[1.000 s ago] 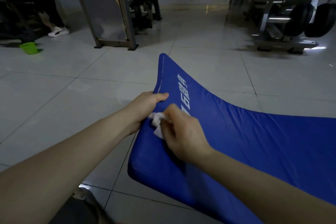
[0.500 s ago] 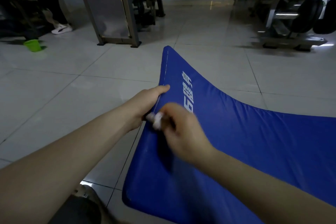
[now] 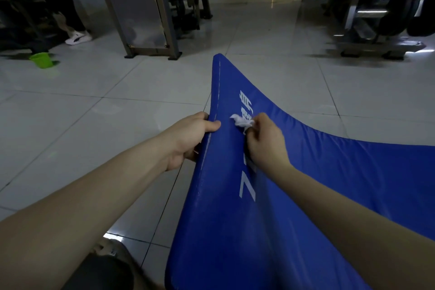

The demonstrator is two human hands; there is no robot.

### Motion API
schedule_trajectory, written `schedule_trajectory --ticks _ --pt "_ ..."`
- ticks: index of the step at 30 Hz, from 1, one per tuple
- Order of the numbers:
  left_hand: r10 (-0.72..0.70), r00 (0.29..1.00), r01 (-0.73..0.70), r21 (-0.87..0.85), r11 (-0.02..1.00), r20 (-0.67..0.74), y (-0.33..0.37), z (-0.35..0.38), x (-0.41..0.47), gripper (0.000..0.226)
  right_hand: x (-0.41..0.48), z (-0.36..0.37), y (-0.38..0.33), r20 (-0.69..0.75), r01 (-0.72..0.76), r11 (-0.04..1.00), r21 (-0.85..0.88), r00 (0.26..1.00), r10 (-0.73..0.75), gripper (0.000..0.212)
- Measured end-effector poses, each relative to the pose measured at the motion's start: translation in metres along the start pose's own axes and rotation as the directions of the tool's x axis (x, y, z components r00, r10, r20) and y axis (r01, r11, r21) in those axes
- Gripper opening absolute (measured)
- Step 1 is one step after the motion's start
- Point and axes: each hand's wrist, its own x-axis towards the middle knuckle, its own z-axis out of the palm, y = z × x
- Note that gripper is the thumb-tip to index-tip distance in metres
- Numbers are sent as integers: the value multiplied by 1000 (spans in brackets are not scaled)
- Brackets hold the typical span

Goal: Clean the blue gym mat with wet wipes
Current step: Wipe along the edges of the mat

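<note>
**One head-worn view, facing forward and down**

The single wide-angle camera sits on the person's head and looks forward and down along both forearms. It is close to the work. The left hand (image 3: pixel 188 139), the right hand (image 3: pixel 266 146) and the wet wipe (image 3: pixel 241 122) it pinches fall near the frame's middle. The blue mat (image 3: pixel 306 195), gripped at its edge by the left hand, fills the lower right. The tiled floor (image 3: pixel 94 82) stretches ahead to a metal frame (image 3: pixel 146 12) and a weight rack (image 3: pixel 376 19) far off at the top.
</note>
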Motion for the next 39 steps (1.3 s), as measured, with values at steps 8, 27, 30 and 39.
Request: schedule_trajectory --ticks 8,27,30,39 --pt "-17 998 18 14 1000 -62 -3 -6 5 10 -55 2 -54 238 265 951 162 924 -298 13" --pt "-18 999 15 97 995 28 -2 -16 3 17 -1 10 34 155 -151 988 -33 976 154 10" --pt "-21 1000 21 81 997 -7 -2 -18 5 15 -6 7 1 229 -127 979 161 969 89 10" --pt "-36 998 41 103 994 -48 -4 -13 4 14 -108 -6 -64 505 685 715 136 573 -645 12"
